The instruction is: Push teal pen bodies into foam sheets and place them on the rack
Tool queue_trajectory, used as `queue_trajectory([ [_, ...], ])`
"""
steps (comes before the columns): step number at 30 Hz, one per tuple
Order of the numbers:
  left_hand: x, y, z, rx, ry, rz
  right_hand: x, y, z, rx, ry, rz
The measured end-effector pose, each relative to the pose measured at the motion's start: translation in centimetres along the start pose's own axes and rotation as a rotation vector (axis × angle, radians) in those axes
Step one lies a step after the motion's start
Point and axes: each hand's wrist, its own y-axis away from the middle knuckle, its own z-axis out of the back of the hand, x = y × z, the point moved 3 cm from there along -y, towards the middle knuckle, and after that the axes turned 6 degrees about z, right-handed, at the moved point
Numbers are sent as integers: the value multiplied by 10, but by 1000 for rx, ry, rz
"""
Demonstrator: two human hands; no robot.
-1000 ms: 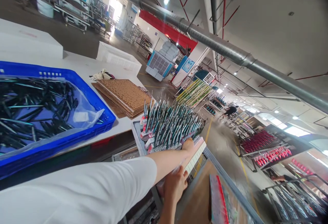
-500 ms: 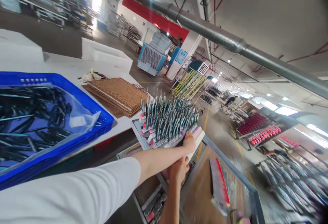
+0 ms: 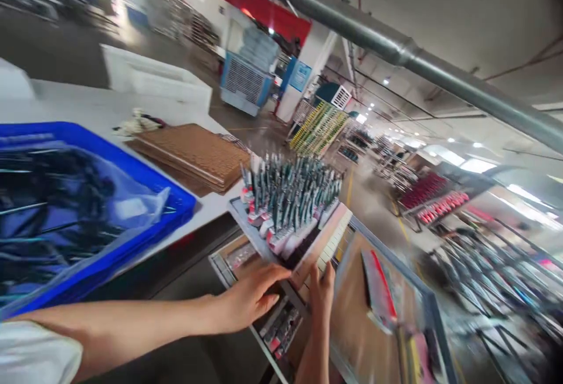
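My left hand hovers near the front corner of a grey tray, fingers stretched and slightly apart, with nothing in them. Thumb and fingers of my right hand close on the near end of a cream notched strip, along the tray's right side. A pinkish strip lies beside it. On the tray, many slim dark-green pointed pieces stand upright in rows, in holders with pink and white sides. Motion blur hides their exact kind.
At left, a blue crate holds dark slender pieces and clear plastic. Brown boards are stacked behind it on the white table. To the right, a brown board carries a red-edged strip. Racks stand beyond.
My left hand has come away from the strips at the tray's right side, moving left and towards me. My right hand stays at the cream strip's near end. The view has shifted.
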Motion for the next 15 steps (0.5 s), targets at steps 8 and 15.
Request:
queue_trajectory([
  [8, 74, 89, 47, -127, 0, 281, 24, 0, -19, 59, 37, -83],
  [15, 100, 122, 50, -140, 65, 258, 34, 0, -31, 72, 58, -70],
])
